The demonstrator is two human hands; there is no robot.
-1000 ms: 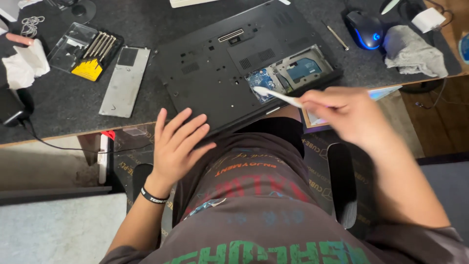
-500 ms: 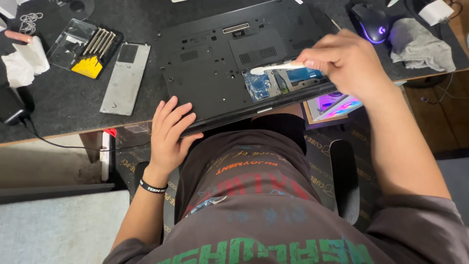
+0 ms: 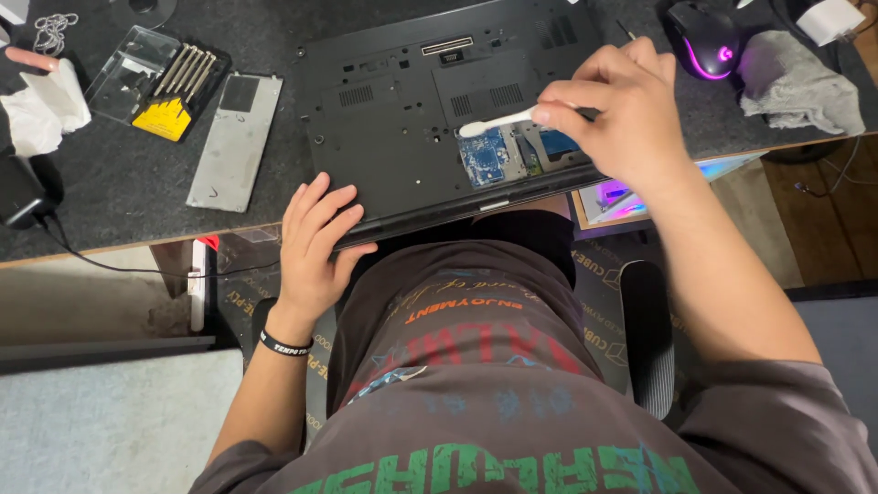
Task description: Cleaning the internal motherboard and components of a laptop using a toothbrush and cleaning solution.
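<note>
Laptop, black, underside up at bench near edge, bay open. Right hand grip pinched on white swab, tip over blue board; hard pressure could snag parts. Left hand flat, fingers spread on near corner; overhang could slip. Swab's far end hidden.

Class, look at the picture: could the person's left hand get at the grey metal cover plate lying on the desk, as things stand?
Probably yes. The left hand rests on the upturned laptop's near edge, holding nothing, and the cover plate lies just beside it with bare desk between.
</note>
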